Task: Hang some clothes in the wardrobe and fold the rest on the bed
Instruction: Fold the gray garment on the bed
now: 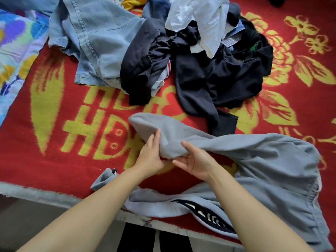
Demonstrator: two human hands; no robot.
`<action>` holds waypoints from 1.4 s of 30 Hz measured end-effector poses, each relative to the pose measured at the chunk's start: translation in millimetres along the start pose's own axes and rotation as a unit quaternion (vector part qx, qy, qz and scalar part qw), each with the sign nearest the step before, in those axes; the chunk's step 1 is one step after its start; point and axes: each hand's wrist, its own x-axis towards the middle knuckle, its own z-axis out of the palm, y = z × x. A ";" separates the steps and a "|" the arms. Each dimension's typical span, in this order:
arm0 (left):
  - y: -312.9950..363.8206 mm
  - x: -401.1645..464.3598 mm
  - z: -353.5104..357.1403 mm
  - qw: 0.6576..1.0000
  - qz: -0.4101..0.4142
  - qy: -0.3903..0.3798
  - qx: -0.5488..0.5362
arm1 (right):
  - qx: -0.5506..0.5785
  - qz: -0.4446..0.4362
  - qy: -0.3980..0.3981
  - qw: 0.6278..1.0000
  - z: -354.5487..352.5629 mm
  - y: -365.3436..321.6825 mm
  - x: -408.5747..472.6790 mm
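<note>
You're mid-fold on the grey hoodie [254, 160], spread at 5 o'clock on the red blanket [54, 142]. Left hand [151, 153] pinches the sleeve end; right hand [196, 160] grips it from below, prob. thumb on top, fingers half hidden. Next: lay sleeve across the body, flatten. Unsorted pile [181, 51] waits at 12 o'clock.

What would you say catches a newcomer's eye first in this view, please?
Probably the red blanket with bold yellow flowers covering the bed. Next, the grey fleece garment in front, one end gripped by the left hand and right hand. Behind lies a heap: light denim jeans, dark clothes and a white shirt.
</note>
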 end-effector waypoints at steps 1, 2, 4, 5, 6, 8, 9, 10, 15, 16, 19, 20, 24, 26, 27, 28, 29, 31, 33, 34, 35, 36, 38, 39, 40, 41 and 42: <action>4.0 -1.5 2.0 0.999 0.024 0.001 -0.034 | -0.030 0.008 -0.027 0.999 -0.6 2.6 -4.4; 7.0 -5.9 2.2 0.995 0.035 0.031 -0.084 | -0.056 0.011 -0.056 0.997 -2.4 3.8 -8.5; 12.2 -17.5 -6.0 0.977 0.016 0.111 -0.182 | -0.081 0.013 -0.113 0.990 -7.7 0.9 -17.9; 12.2 -21.9 -14.2 0.970 0.004 0.121 -0.210 | -0.082 0.013 -0.137 0.987 -9.6 -2.7 -22.8; 10.9 -25.5 -25.9 0.969 -0.002 0.099 -0.228 | -0.082 0.008 -0.156 0.984 -11.3 -6.4 -27.1; 2.5 -24.7 -58.9 0.973 -0.008 0.015 -0.230 | -0.073 -0.024 -0.184 0.980 -15.2 -14.5 -31.1; -4.1 -18.9 -78.0 0.979 -0.020 -0.018 -0.204 | -0.053 -0.052 -0.183 0.980 -17.6 -20.0 -29.9; -14.4 -9.2 -96.1 0.984 -0.041 -0.033 -0.168 | -0.019 -0.087 -0.154 0.984 -21.2 -26.5 -26.3; -79.3 49.2 -148.5 0.952 -0.212 0.060 0.212 | -0.083 -0.213 0.275 0.934 -63.2 -43.4 1.7; -83.8 53.1 -146.9 0.930 -0.222 0.066 0.286 | -0.151 -0.213 0.342 0.903 -77.6 -39.9 5.9; -92.3 57.2 -121.4 0.928 -0.183 0.089 0.313 | -0.386 -0.192 0.416 0.801 -114.7 -23.9 8.7; -94.1 53.8 -107.4 0.934 -0.179 0.093 0.296 | -0.452 -0.170 0.407 0.776 -122.1 -17.0 9.0; -121.8 26.5 -53.1 0.930 -0.332 0.112 0.111 | -0.659 -0.091 0.279 0.693 -123.5 11.7 17.4; -147.2 18.9 -46.4 0.894 -0.419 0.157 -0.005 | -0.694 -0.126 0.261 0.659 -116.2 8.2 29.2; -160.7 20.1 -49.5 0.880 -0.436 0.183 -0.041 | -0.700 -0.149 0.272 0.643 -111.5 1.6 38.2; -170.8 23.6 -56.1 0.874 -0.435 0.206 -0.058 | -0.710 -0.169 0.288 0.620 -107.0 -7.7 47.3; -181.5 29.8 -62.8 0.878 -0.420 0.221 -0.067 | -0.725 -0.171 0.301 0.595 -103.1 -17.2 59.2; -188.3 45.1 -74.9 0.904 -0.354 0.220 -0.099 | -0.764 -0.118 0.308 0.554 -95.8 -36.3 80.9; -183.7 59.1 -82.3 0.930 -0.273 0.212 -0.122 | -0.811 -0.056 0.298 0.501 -89.2 -50.1 97.3; -178.5 64.7 -87.5 0.939 -0.235 0.228 -0.107 | -0.830 -0.050 0.294 0.471 -85.3 -56.2 101.5; -172.8 69.7 -94.6 0.942 -0.200 0.255 -0.082 | -0.847 -0.055 0.289 0.443 -82.3 -62.3 103.5; -168.6 72.9 -103.8 0.941 -0.172 0.287 -0.053 | -0.859 -0.062 0.284 0.421 -80.3 -68.7 103.4; -164.6 76.4 -127.0 0.931 -0.141 0.337 -0.002 | -0.862 -0.085 0.295 0.404 -80.5 -82.7 99.1; -164.8 78.6 -137.6 0.927 -0.132 0.351 0.013 | -0.850 -0.102 0.312 0.412 -81.4 -89.9 95.9; -165.2 82.3 -145.7 0.925 -0.128 0.356 0.016 | -0.831 -0.116 0.331 0.431 -82.3 -95.2 93.2; -166.3 87.9 -150.5 0.927 -0.128 0.353 0.003 | -0.810 -0.124 0.342 0.460 -81.8 -98.2 92.0; -170.0 95.5 -151.9 0.929 -0.139 0.342 -0.027 | -0.793 -0.127 0.339 0.490 -78.8 -97.6 91.7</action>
